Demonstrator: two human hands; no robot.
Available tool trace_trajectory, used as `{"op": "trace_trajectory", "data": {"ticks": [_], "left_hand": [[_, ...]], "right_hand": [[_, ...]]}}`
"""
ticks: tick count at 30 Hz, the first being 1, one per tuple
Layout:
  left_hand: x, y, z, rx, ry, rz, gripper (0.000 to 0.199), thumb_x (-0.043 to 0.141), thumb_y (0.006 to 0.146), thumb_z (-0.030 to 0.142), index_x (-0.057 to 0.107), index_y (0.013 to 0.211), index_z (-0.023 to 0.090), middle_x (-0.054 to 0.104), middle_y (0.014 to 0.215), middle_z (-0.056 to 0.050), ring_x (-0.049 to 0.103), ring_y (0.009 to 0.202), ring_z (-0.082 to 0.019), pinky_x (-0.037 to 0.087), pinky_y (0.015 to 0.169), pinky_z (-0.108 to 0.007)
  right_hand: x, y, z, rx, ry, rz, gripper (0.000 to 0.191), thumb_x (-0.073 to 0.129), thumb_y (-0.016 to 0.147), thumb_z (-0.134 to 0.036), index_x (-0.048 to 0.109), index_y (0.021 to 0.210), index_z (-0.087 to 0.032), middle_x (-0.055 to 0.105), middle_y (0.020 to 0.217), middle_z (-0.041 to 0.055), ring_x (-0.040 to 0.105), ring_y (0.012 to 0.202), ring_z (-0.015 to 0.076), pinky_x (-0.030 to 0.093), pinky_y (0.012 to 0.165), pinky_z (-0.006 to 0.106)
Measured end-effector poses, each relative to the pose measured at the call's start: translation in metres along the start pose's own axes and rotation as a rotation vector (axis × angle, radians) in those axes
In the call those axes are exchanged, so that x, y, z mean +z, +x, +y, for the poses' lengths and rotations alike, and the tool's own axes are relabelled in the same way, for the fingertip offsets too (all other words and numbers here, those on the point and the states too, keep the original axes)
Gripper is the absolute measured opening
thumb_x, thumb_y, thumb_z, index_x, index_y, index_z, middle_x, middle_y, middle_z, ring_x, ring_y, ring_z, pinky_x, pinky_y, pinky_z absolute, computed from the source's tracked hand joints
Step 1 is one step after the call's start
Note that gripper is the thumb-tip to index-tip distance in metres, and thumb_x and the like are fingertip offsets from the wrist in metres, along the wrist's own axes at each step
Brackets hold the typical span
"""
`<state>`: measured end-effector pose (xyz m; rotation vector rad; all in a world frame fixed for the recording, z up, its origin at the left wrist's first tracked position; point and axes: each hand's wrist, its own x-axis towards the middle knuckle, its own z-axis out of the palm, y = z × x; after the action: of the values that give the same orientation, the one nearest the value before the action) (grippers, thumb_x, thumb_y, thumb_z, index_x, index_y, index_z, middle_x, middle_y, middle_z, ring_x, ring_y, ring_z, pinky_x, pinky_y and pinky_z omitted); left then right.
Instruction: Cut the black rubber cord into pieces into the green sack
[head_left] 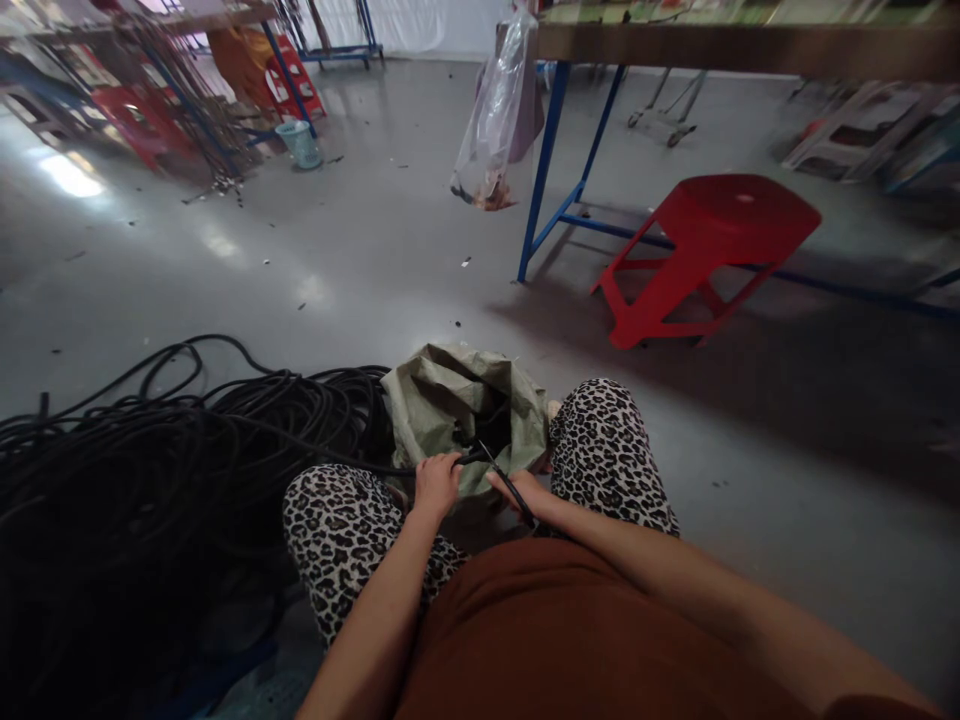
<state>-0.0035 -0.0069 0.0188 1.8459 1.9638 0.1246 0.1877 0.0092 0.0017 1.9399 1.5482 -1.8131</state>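
Note:
My left hand (438, 484) is closed round a black rubber hose or cable (360, 463), which runs in from the left across my knee. Its short end pokes out past my fingers, over the mouth of a pale green woven sack (411, 400). In my right hand (523, 494) are dark-handled scissors (516, 494), their blades pointing up and left close to the hose's end. Whether the blades touch the hose I cannot tell. The sack stands open between my knees, with dark pieces (491, 415) inside that are hard to make out.
A big tangled heap of black hose (187, 430) covers the floor at left. Ahead on the right are a red plastic stool (739, 215) and a blue-legged table (750, 48), with a clear plastic bag (495, 120) hanging from it. Farther off stands a light blue basket (298, 145).

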Motion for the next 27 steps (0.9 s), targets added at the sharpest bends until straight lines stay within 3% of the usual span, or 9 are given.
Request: {"op": "trace_trajectory", "data": {"ticks": [7,27], "left_hand": [[-0.002,0.001,0.003,-0.040,-0.013,-0.064,0.030,0.049,0.091,0.027,0.067,0.115,0.025,0.071,0.113,-0.005,0.063,0.107,-0.019,0.040,0.097,-0.033],[-0.001,0.001,0.002,-0.071,-0.024,-0.097,0.032,0.049,0.090,0.027,0.067,0.116,0.024,0.071,0.114,-0.007,0.063,0.108,-0.021,0.041,0.095,-0.034]], "right_hand": [[0.001,0.003,0.004,-0.018,-0.039,-0.001,0.061,0.046,0.086,-0.070,0.051,0.056,-0.017,0.049,0.046,0.0011,0.051,0.037,0.0136,0.042,0.039,0.023],[-0.002,-0.007,-0.002,0.013,-0.058,-0.032,0.055,0.050,0.088,-0.064,0.053,0.063,-0.015,0.044,0.043,-0.0024,0.045,0.036,0.0111,0.040,0.041,0.021]]}}
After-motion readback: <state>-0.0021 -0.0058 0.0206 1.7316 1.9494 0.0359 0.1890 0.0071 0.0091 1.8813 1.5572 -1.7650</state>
